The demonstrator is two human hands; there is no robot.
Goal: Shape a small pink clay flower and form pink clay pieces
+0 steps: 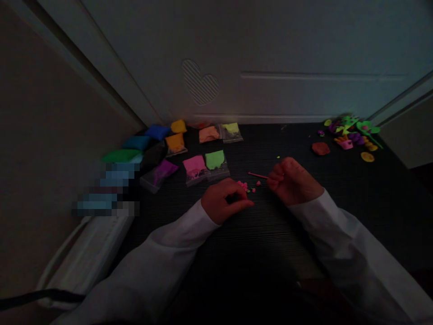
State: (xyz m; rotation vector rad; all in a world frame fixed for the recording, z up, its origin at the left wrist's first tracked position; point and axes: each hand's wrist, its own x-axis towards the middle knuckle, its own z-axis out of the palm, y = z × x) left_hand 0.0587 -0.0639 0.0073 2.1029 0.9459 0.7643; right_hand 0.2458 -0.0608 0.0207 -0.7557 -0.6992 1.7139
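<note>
I see a pink stick (258,175) gripped in the curled fingers of the right hand (293,183), near small pink pieces (242,185) on the dark tabletop (267,243). The left hand (223,198) is beside them, thumb and fingers parted. Beyond, I see clear bags (219,174) holding pink clay (194,164) and green clay (214,160).

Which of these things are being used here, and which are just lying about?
Seemingly in use:
thin pink stick, in the right hand
small pink pieces, by the left hand
possibly the pink packet and light green packet

Apparently just lying about:
purple packet
green flower shape
reddish lump
white power strip
</note>
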